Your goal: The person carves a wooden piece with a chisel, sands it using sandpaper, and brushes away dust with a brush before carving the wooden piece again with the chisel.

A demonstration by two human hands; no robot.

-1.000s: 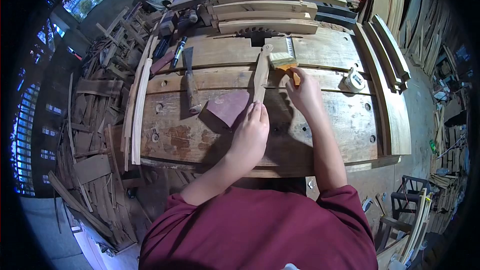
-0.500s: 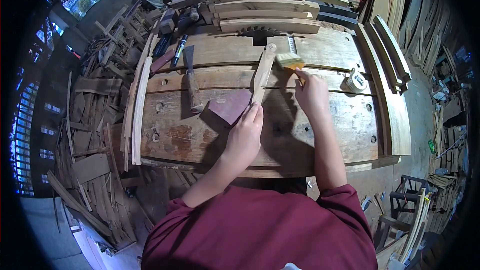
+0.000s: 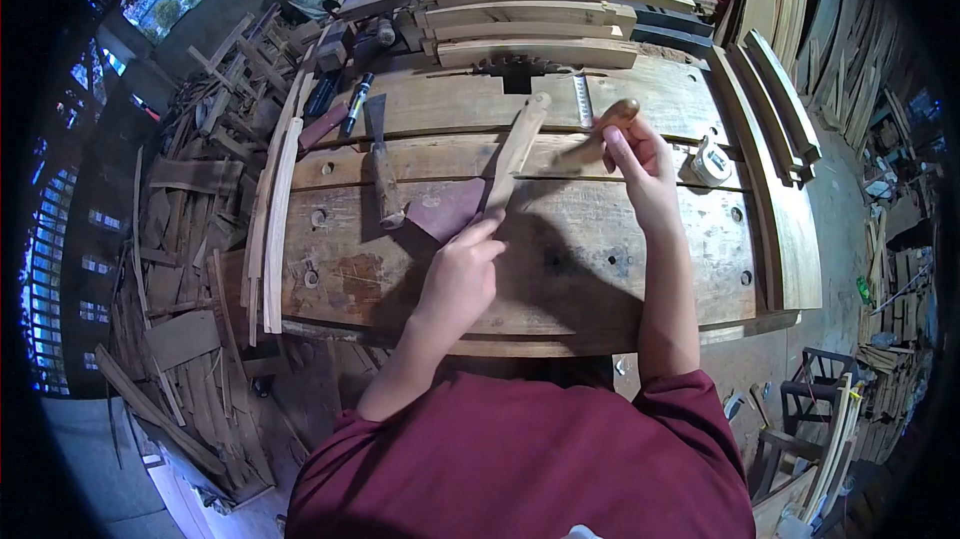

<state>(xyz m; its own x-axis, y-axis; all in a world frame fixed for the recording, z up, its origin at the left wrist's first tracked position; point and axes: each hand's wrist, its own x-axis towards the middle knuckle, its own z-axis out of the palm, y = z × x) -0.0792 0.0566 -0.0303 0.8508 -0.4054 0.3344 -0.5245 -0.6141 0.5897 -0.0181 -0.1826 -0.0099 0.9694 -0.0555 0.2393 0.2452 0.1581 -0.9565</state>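
My left hand (image 3: 465, 264) is closed on the lower end of a narrow, light wooden piece (image 3: 518, 144), which points up and slightly right. Beside that hand lies a purplish sheet (image 3: 445, 209), its right part under the wooden piece. My right hand (image 3: 645, 164) is raised over the bench with its fingers wrapped round a brush; the brown rounded handle end (image 3: 622, 113) points up, and the bristles are blurred low on the left. A flat-bladed tool (image 3: 382, 169) rests left of the sheet. Behind the brush lies a white ruler strip (image 3: 583, 99).
A tape measure (image 3: 711, 163) sits on the right of the wooden workbench (image 3: 680, 259). A saw blade (image 3: 512, 66) shows at a dark slot. Stacked boards (image 3: 530, 14) lie at the back, more (image 3: 775, 149) along the right edge. A marker (image 3: 358, 104) lies at the left.
The brush has turned over, so its handle end now points up, and my right hand has moved right. My left hand has shifted left and down along with the wooden piece's lower end.
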